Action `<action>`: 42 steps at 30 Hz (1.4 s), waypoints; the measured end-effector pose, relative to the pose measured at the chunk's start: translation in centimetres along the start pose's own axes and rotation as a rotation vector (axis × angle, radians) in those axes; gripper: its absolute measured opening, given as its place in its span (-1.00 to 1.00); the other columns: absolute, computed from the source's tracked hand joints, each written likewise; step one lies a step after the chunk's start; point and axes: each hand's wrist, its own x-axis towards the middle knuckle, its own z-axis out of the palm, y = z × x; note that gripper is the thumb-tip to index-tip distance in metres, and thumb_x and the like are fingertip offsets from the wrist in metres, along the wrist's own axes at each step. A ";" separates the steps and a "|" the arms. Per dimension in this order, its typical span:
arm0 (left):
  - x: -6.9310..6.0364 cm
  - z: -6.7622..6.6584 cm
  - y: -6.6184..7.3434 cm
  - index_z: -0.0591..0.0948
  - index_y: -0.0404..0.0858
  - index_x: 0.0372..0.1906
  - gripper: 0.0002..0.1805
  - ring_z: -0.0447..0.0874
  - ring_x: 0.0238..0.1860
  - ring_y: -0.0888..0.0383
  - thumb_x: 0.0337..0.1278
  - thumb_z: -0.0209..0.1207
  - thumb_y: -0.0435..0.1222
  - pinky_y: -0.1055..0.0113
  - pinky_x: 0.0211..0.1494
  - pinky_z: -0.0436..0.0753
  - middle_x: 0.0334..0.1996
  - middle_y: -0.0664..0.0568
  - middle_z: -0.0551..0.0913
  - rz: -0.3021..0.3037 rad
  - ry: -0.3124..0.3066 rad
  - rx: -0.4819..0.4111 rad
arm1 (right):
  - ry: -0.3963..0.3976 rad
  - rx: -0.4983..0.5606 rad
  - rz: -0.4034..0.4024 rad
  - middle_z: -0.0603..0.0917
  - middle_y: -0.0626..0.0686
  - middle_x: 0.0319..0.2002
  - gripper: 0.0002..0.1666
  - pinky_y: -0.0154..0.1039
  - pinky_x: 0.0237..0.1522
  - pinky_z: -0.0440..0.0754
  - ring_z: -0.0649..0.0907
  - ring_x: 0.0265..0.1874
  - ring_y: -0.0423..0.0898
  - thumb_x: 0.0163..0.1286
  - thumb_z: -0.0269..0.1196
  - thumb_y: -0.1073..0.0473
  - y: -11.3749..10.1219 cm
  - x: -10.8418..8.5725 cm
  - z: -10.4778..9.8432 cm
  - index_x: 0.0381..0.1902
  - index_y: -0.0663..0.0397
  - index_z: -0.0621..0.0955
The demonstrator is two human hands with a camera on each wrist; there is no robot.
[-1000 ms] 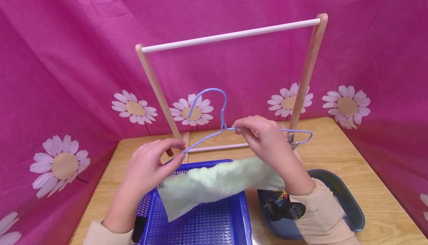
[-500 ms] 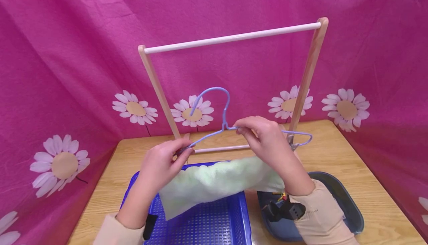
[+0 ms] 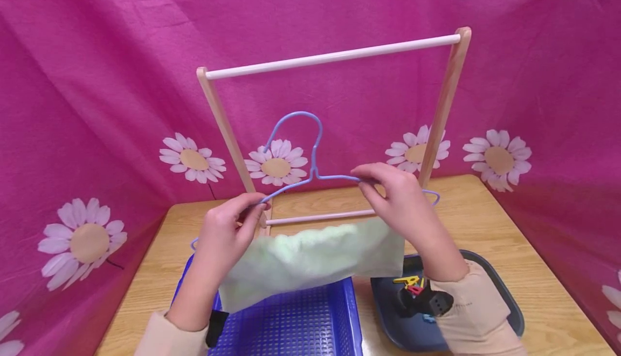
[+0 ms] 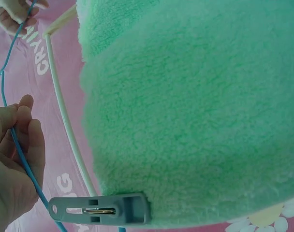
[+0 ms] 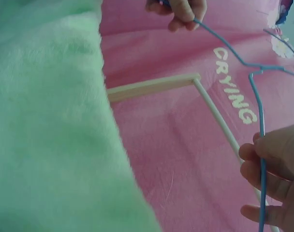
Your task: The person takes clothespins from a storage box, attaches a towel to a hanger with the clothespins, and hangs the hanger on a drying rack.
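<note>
A blue hanger is held up between both hands, its hook upright and curving left. The left hand pinches its left arm, and the right hand pinches its right arm. Below the bar hangs a fluffy light green cloth, partly over the basket. A grey clothespin grips the cloth's edge near the hanger's end in the left wrist view. The right wrist view shows the right fingers along the hanger wire, with the cloth beside them.
Behind the hands stands a wooden rack with a white top rail. A blue basket sits front left on the table. To its right is a dark tray holding several coloured clothespins. Pink flowered fabric surrounds the table.
The left hand has closed more firmly on the hanger's left arm. The hanger and cloth have shifted left and the hanger slightly up. The right hand now pinches farther from the hook.
</note>
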 end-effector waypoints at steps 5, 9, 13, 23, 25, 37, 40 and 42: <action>0.1 -0.2 -0.1 0.62 -0.38 -0.34 -0.78 0.53 -0.56 0.26 -0.22 0.26 -0.60 0.49 -0.49 0.53 -0.48 -0.01 0.66 -0.001 0.008 -0.002 | 0.030 -0.049 0.006 0.65 0.08 -0.36 -0.77 -0.13 -0.29 0.55 0.61 -0.38 -0.06 0.03 0.28 0.46 0.6 -0.2 -0.2 -0.28 0.24 0.64; 0.1 -0.2 0.0 0.62 -0.36 -0.33 -0.78 0.54 -0.54 0.25 -0.21 0.26 -0.59 0.46 -0.48 0.55 -0.48 0.00 0.65 -0.024 -0.008 -0.012 | 0.069 -0.064 -0.013 0.65 0.08 -0.40 -0.79 -0.14 -0.30 0.56 0.61 -0.39 -0.05 0.01 0.30 0.45 0.9 -0.4 0.1 -0.32 0.24 0.65; -0.1 -0.3 -0.1 0.63 -0.33 -0.31 -0.77 0.55 -0.49 0.23 -0.21 0.29 -0.53 0.44 -0.47 0.54 -0.46 0.03 0.64 -0.049 -0.021 0.014 | 0.114 -0.076 -0.023 0.65 0.08 -0.42 -0.80 -0.14 -0.32 0.56 0.61 -0.40 -0.05 0.01 0.29 0.47 1.0 -0.5 0.3 -0.34 0.24 0.65; -2.2 -1.6 -1.4 0.63 -0.33 -0.26 -0.69 0.50 -0.42 0.11 -0.30 0.34 -0.47 0.29 -0.45 0.48 -0.43 -0.04 0.64 -0.048 0.039 0.169 | 0.172 -0.091 -0.046 0.65 0.10 -0.45 -0.81 -0.15 -0.33 0.55 0.61 -0.44 -0.04 -0.01 0.29 0.49 1.2 -0.4 0.3 -0.38 0.25 0.65; -2.7 -2.0 -1.7 0.62 -0.33 -0.26 -0.68 0.46 -0.45 0.12 -0.31 0.34 -0.47 0.31 -0.49 0.44 -0.45 -0.04 0.62 -0.051 0.057 0.191 | 0.179 -0.087 -0.044 0.65 0.09 -0.46 -0.81 -0.15 -0.33 0.55 0.61 -0.44 -0.05 -0.01 0.29 0.50 1.2 -0.4 0.3 -0.38 0.24 0.65; -4.8 -3.6 -3.3 0.60 -0.37 -0.28 -0.72 0.52 -0.35 -0.02 -0.27 0.24 -0.45 0.29 -0.23 0.38 -0.36 -0.15 0.62 -0.091 0.176 0.214 | 0.210 -0.100 -0.044 0.65 0.09 -0.44 -0.79 -0.18 -0.38 0.53 0.59 -0.46 -0.07 -0.01 0.28 0.50 1.5 -0.1 -0.1 -0.36 0.24 0.66; -5.3 -4.0 -3.6 0.60 -0.36 -0.27 -0.72 0.50 -0.36 0.02 -0.27 0.23 -0.45 0.29 -0.25 0.36 -0.36 -0.14 0.62 -0.116 0.193 0.238 | 0.225 -0.100 -0.047 0.65 0.09 -0.43 -0.79 -0.20 -0.40 0.53 0.58 -0.48 -0.09 0.00 0.27 0.51 1.5 -0.1 -0.2 -0.36 0.24 0.66; -5.6 -4.1 -3.8 0.60 -0.35 -0.27 -0.72 0.49 -0.37 0.04 -0.27 0.23 -0.45 0.30 -0.27 0.34 -0.38 -0.12 0.62 -0.133 0.198 0.250 | 0.237 -0.101 -0.052 0.65 0.08 -0.44 -0.80 -0.22 -0.43 0.52 0.56 -0.50 -0.11 0.01 0.26 0.51 1.6 0.0 -0.2 -0.36 0.25 0.65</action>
